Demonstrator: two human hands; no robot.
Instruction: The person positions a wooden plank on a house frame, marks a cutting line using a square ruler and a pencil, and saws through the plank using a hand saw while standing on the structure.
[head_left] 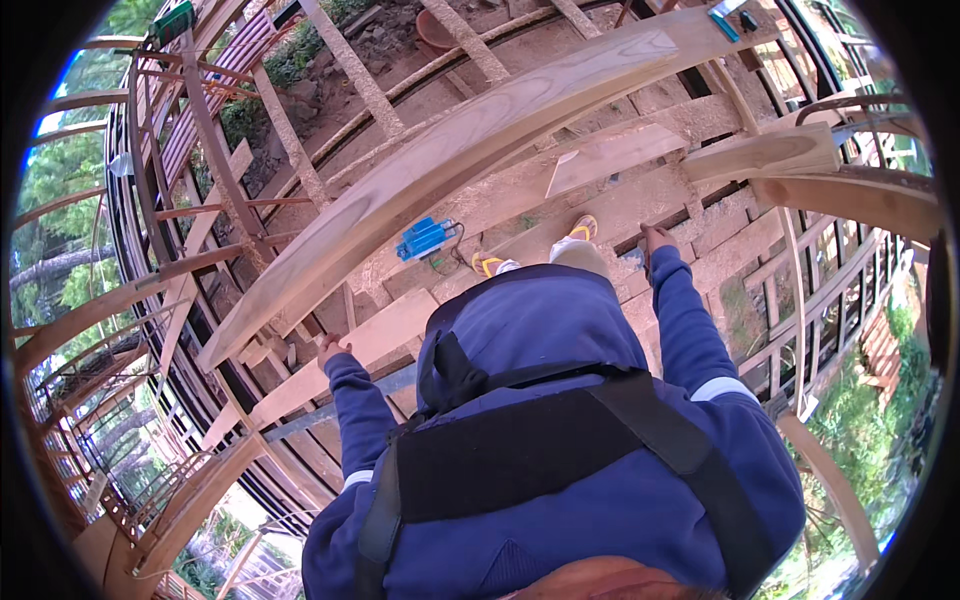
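Observation:
My left hand (pixel 333 348) is held low on the left, near the lower end of a long curved wooden beam (pixel 420 190). Its fingers look apart, and nothing shows in them. Out to the right hangs my right hand (pixel 658 238), above the boards, with loosely stretched fingers and no visible object in them. Between my feet and the beam lies a blue electric planer (pixel 425 238) with a dark cord. The beam runs from lower left to upper right, its pale grain bare on top.
Loose boards (pixel 615 158) lie across the sawdust-strewn floor beyond my feet. A shorter timber (pixel 765 153) is at the right. At the beam's far end rests a teal-and-white tool (pixel 725 22). Curved wooden ribs (pixel 215 150) rise around, with gaps between the planks.

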